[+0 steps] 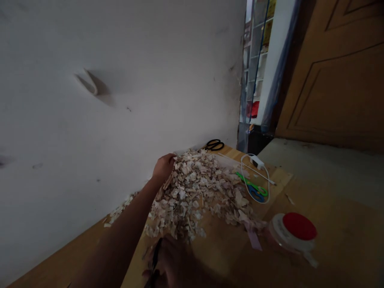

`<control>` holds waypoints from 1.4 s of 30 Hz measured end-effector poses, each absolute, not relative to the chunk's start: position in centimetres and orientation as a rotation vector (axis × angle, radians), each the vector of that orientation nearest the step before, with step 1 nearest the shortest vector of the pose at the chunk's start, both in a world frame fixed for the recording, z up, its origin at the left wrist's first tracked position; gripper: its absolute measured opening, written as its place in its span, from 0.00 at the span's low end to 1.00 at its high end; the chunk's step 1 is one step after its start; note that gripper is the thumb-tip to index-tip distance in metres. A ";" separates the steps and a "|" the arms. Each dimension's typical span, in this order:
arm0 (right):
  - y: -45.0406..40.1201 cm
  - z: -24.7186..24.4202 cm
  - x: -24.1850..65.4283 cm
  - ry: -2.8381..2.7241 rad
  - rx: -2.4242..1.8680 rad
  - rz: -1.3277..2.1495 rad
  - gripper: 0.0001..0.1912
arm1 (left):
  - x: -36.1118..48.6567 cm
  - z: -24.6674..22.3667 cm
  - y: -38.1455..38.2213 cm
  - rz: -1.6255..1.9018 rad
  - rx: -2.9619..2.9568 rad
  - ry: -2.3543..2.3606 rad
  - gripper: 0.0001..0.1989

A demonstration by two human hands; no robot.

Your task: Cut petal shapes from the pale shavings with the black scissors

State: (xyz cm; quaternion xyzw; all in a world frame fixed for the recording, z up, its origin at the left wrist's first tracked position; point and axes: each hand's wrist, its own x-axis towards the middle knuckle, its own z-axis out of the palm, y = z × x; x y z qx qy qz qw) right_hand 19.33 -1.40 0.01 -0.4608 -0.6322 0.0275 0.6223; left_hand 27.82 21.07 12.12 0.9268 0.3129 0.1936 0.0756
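A big heap of pale, crumpled flakes (195, 184) covers much of the wooden table (222, 248). At the heap's back left edge, by the wall, my left hand (163, 167) has its fingers bent into the flakes; its fingertips are partly hidden, and what it holds, if anything, cannot be made out. Nearer to me, in front of the heap, my right hand (169, 260) is dim and blurred, closed round dark-handled scissors (155, 256). The blades of these scissors are not clearly visible.
Black-handled scissors (215, 145) lie behind the heap. On the right are a white cable with a plug (257, 162), green scissors (258, 188), blue-handled scissors (256, 195) and a clear container with a red lid (299, 226). The white wall (120, 100) borders the table's left side.
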 end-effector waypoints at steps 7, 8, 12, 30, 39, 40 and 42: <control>-1.6 1.0 20.0 -1.491 -1.045 0.054 0.19 | 29.6 9.6 19.2 0.242 2.935 0.796 0.18; -1.7 1.1 20.0 -1.485 -1.068 0.042 0.19 | 29.9 9.1 19.0 0.212 2.940 0.802 0.20; -1.5 0.9 19.7 -1.504 -1.103 0.033 0.18 | 30.9 7.9 18.9 0.173 2.918 0.831 0.16; -1.2 0.2 18.7 -1.433 -1.074 0.007 0.15 | 30.0 6.6 18.8 0.331 2.667 0.928 0.11; -1.9 1.8 20.6 -1.430 -1.072 0.169 0.08 | 26.9 9.9 17.2 0.536 2.291 0.943 0.08; -2.0 2.0 20.8 -1.389 -1.101 0.191 0.09 | 25.0 10.3 16.3 0.583 2.236 0.955 0.10; -2.3 2.3 21.2 -1.322 -1.176 0.235 0.11 | 20.4 10.3 13.6 0.692 2.107 1.002 0.12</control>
